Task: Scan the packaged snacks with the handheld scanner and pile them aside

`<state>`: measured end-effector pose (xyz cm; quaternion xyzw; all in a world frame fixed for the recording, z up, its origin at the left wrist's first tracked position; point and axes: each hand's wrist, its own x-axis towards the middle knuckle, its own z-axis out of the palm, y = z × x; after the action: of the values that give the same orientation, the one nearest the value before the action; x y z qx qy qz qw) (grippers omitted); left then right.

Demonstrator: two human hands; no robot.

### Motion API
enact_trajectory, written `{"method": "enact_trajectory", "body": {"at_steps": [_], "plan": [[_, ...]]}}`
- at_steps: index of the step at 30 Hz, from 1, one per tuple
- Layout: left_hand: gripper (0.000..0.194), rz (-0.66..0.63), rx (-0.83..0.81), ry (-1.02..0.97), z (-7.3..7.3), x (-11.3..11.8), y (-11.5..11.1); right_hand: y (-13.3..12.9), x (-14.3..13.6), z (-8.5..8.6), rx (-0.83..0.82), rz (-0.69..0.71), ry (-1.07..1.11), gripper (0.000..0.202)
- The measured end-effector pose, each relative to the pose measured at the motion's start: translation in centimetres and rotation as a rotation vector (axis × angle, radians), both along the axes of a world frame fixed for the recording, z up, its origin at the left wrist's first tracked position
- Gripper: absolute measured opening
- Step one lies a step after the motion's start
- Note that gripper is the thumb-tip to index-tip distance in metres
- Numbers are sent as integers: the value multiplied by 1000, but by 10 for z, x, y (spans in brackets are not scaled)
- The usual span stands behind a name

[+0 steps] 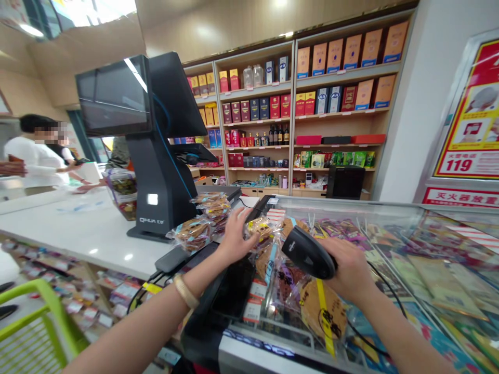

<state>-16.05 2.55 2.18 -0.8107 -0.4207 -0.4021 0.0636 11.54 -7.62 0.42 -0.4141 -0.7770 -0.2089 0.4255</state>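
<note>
My right hand (349, 267) is wrapped round a black barcode scanner (306, 252), whose head points left over the packaged round cakes. A cable trails from the scanner toward the lower right. My left hand (236, 236) has its fingers stretched out and thumb apart, beside a clear packet with yellow print (260, 227); whether it touches the packet I cannot tell. Under the scanner, a large round flat cake in clear wrap (323, 309) bears a yellow band. Left of my left hand, more wrapped flat cakes (193, 231) are piled near the screen stand.
A black double-screen till (159, 156) stands on the white counter (97, 249). The glass-topped case (390, 213) holds colourful packets. A green basket (39, 311) is at lower left. People stand beyond the counter. Shelves of boxes (253, 109) line the back wall.
</note>
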Motion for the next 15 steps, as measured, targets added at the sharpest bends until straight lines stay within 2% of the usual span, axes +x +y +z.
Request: {"method": "enact_trajectory", "body": {"at_steps": [2, 3, 5, 8, 10, 13, 15], "plan": [[55, 55, 142, 21, 13, -30, -14, 1, 1, 0, 0, -5, 3, 20], [54, 126, 191, 40, 20, -46, -19, 1, 1, 0, 0, -8, 5, 20], [57, 320, 190, 79, 32, -76, -24, 1, 1, -1, 1, -11, 6, 20], [74, 579, -23, 113, 43, -111, -22, 2, 0, -2, -4, -15, 1, 21], [85, 666, -196, 142, 44, -126, -18, 2, -1, -3, -7, -23, 1, 21], [90, 680, -361, 177, 38, -140, -12, 3, -1, -3, -12, -27, 0, 23], [88, 639, -392, 154, 32, -146, -8, 3, 0, -3, -10, -21, -2, 23]]}}
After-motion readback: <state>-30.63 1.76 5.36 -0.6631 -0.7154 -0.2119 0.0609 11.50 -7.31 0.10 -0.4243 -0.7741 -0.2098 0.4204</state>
